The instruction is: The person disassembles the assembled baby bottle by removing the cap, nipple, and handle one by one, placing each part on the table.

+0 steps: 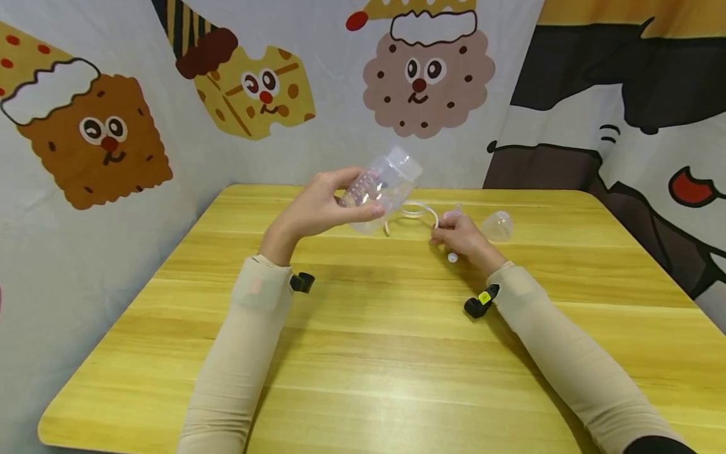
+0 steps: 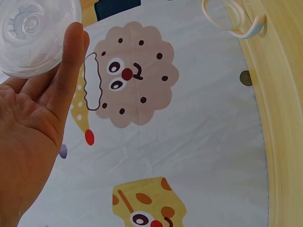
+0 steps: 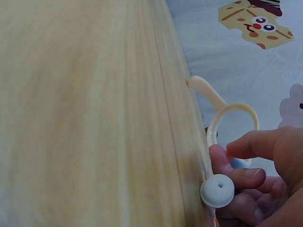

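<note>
My left hand (image 1: 323, 205) holds a clear baby bottle (image 1: 382, 189) above the table, tilted with its neck up and to the right. Thumb and fingers lie on opposite sides of it. In the left wrist view the round bottom of the bottle (image 2: 33, 38) faces the camera. At the table's far side, my right hand (image 1: 462, 236) pinches the edge of a white bottle handle ring (image 3: 234, 111) with curved grips. Close to those fingers is a small white round weight with a hole (image 3: 218, 190). Partly hidden behind the right hand is a pinkish translucent piece (image 1: 454, 213).
A clear dome-shaped cap (image 1: 499, 226) stands on the wooden table (image 1: 368, 353), right of the right hand. Behind the table's far edge hangs a white cloth (image 1: 334, 145) printed with cartoon biscuits and cheese.
</note>
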A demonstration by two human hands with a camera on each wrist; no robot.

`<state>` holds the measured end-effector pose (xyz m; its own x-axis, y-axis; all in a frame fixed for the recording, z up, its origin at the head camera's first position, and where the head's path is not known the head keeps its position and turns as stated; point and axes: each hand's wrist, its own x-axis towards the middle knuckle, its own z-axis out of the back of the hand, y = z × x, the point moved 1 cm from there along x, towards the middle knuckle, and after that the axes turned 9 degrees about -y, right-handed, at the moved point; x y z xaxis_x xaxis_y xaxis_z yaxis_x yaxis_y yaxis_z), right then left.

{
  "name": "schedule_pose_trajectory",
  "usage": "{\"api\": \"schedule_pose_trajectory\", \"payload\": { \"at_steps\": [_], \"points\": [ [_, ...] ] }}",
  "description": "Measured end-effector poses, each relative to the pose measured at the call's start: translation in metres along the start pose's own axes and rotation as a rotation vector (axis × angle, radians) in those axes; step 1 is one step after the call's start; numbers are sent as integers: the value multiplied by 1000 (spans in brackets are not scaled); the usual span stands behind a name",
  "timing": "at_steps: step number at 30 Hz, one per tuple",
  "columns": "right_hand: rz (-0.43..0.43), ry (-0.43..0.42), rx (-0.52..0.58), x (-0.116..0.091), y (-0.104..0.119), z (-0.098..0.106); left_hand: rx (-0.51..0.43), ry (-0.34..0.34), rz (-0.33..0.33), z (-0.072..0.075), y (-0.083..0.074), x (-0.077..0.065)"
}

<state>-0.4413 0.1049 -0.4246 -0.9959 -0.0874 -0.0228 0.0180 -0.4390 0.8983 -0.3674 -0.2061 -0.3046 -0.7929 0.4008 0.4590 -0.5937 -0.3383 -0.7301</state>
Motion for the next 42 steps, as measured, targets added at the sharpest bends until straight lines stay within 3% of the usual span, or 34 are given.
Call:
{"api": "schedule_pose_trajectory", "payload": {
  "at_steps": [11, 23, 30, 37, 42],
  "points": [
    [24, -14, -89, 4, 7, 1, 28, 2, 4, 5, -6, 2],
    [48, 4, -92, 5, 7, 2, 27, -2, 3, 6, -7, 1],
    [49, 10, -79, 2, 9, 9, 13, -26, 2, 7, -8, 1],
    [70, 57, -156, -6, 15, 20, 8, -42, 1, 5, -5, 1],
    [39, 58, -155, -9, 19, 29, 7, -98, 17, 2, -2, -2]
  ]
}}
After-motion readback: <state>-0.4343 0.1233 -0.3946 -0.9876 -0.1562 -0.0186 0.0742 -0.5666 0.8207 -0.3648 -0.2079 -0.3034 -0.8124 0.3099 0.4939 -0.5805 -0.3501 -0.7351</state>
